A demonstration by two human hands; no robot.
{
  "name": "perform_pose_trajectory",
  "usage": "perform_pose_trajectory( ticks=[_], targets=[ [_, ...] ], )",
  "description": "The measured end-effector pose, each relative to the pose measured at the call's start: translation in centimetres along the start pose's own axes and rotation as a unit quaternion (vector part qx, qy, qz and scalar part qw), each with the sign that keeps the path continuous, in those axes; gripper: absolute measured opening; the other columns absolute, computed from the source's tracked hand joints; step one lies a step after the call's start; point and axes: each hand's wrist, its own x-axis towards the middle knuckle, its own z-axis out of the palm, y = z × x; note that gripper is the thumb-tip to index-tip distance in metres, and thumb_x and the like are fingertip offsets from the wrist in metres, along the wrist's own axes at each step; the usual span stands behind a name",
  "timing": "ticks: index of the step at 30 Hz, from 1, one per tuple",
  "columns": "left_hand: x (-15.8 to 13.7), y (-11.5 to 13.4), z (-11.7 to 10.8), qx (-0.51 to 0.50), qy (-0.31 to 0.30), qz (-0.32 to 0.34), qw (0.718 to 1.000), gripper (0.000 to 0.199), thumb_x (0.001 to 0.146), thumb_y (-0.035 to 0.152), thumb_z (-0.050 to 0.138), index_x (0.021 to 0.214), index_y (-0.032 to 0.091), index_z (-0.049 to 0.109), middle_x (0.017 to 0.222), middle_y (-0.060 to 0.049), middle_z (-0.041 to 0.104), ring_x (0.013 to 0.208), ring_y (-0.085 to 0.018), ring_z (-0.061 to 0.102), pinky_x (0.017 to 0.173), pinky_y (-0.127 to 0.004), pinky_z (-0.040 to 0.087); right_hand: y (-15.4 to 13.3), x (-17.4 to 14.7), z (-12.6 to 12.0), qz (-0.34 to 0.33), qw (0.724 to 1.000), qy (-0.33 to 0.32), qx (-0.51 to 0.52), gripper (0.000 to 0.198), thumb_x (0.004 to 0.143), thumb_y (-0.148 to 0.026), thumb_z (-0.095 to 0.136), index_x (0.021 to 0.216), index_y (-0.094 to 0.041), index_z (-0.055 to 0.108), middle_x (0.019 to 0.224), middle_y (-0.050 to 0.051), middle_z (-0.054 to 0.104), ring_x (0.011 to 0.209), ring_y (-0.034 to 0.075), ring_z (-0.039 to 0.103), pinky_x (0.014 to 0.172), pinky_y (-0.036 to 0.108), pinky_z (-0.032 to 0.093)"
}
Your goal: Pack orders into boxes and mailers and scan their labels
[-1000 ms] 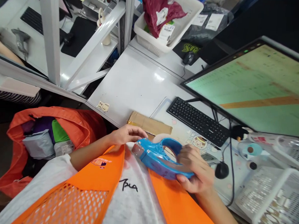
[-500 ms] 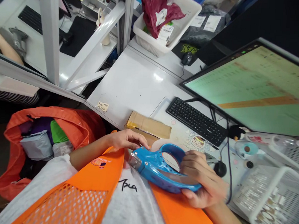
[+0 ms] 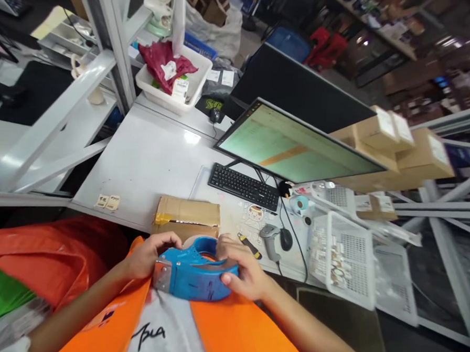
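A blue hand-held tape dispenser (image 3: pixel 203 282) is held close in front of the orange vest, its metal cutting end towards the left. My right hand (image 3: pixel 246 266) is closed around the handle side, the thumb below and the fingers over the top. At the metal end, my left hand (image 3: pixel 150 253) is closed with bent fingers against the dispenser; whether a strip of tape is pinched there is hidden. Just beyond the dispenser a brown cardboard box (image 3: pixel 189 211) lies at the desk's near edge, with shiny tape along its side.
Right of the box lie a yellow-black utility knife (image 3: pixel 249 245), a grey barcode scanner (image 3: pixel 270 242) and a mouse (image 3: pixel 286 239). Behind them are a keyboard (image 3: pixel 244 187) and monitor (image 3: pixel 299 148). White baskets (image 3: pixel 351 292) stand right; an orange bag (image 3: pixel 57 256) is at lower left.
The view has swung up and to the right, bringing more desk and room into sight. The dispenser has turned more level, both hands staying on it.
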Motion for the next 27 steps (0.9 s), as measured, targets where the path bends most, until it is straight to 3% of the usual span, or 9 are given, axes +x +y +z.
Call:
perform_pose_trajectory(
  ticks=[3, 6, 12, 16, 19, 22, 27],
  targets=[
    [-0.3, 0.5, -0.2, 0.051, 0.004, 0.003, 0.999, 0.028, 0.075, 0.037, 0.087, 0.092, 0.019, 0.075, 0.089, -0.003, 0.075, 0.082, -0.019, 0.067, 0.075, -0.027, 0.051, -0.7, 0.0, -0.6, 0.1, 0.988, -0.105, -0.056, 0.061, 0.092, -0.08, 0.055, 0.097, -0.019, 0.063, 0.087, 0.007, 0.066, 0.079, 0.02, 0.058, 0.073, 0.033, 0.043],
    [-0.3, 0.7, -0.6, 0.096, -0.021, 0.01, 0.995, 0.031, 0.088, 0.047, 0.078, 0.103, 0.02, 0.079, 0.102, -0.006, 0.078, 0.093, -0.023, 0.07, 0.083, -0.029, 0.054, -0.8, 0.3, -0.1, 0.159, 0.972, -0.149, -0.089, 0.07, 0.088, -0.086, 0.054, 0.098, -0.018, 0.065, 0.088, 0.007, 0.067, 0.077, 0.019, 0.057, 0.072, 0.031, 0.041],
    [0.8, -0.1, -1.6, 0.058, 0.001, -0.014, 0.998, 0.034, 0.083, 0.049, 0.08, 0.098, 0.019, 0.081, 0.095, -0.006, 0.078, 0.087, -0.021, 0.069, 0.079, -0.029, 0.055, 0.9, 0.3, 1.5, 0.199, 0.968, -0.135, -0.067, 0.067, 0.09, -0.084, 0.052, 0.091, -0.018, 0.062, 0.074, 0.002, 0.061, 0.064, 0.014, 0.05, 0.06, 0.027, 0.032],
    [1.8, -1.9, -1.8, -0.073, 0.023, -0.063, 0.995, 0.035, 0.078, 0.048, 0.082, 0.099, 0.02, 0.083, 0.095, -0.006, 0.079, 0.086, -0.021, 0.07, 0.079, -0.028, 0.054, 1.5, 0.6, 1.5, 0.181, 0.972, -0.11, -0.099, 0.058, 0.091, -0.077, 0.056, 0.085, -0.019, 0.061, 0.077, 0.004, 0.065, 0.067, 0.016, 0.054, 0.063, 0.027, 0.034],
    [2.2, -2.9, -2.0, -0.142, 0.022, -0.083, 0.986, 0.05, 0.076, 0.057, 0.085, 0.107, 0.018, 0.082, 0.099, -0.009, 0.08, 0.087, -0.022, 0.073, 0.078, -0.028, 0.055, 1.6, 0.8, 1.4, 0.188, 0.97, -0.106, -0.112, 0.049, 0.091, -0.068, 0.061, 0.082, -0.02, 0.06, 0.075, 0.004, 0.065, 0.066, 0.016, 0.055, 0.062, 0.027, 0.034],
    [2.5, -3.1, -2.6, -0.143, 0.008, -0.104, 0.984, 0.063, 0.067, 0.059, 0.095, 0.11, 0.016, 0.08, 0.099, -0.01, 0.08, 0.081, -0.02, 0.074, 0.076, -0.028, 0.055, 1.8, 1.1, 1.5, 0.216, 0.962, -0.113, -0.121, 0.045, 0.09, -0.063, 0.065, 0.082, -0.02, 0.062, 0.074, 0.003, 0.066, 0.064, 0.015, 0.055, 0.06, 0.027, 0.034],
    [2.6, -3.1, -2.8, -0.083, 0.031, -0.087, 0.992, 0.061, 0.061, 0.045, 0.102, 0.108, 0.013, 0.079, 0.102, -0.011, 0.081, 0.082, -0.018, 0.074, 0.078, -0.027, 0.055, 1.8, 1.4, 1.4, 0.245, 0.95, -0.132, -0.142, 0.043, 0.089, -0.062, 0.066, 0.085, -0.019, 0.066, 0.075, 0.004, 0.07, 0.064, 0.017, 0.059, 0.06, 0.027, 0.035]
  ],
)
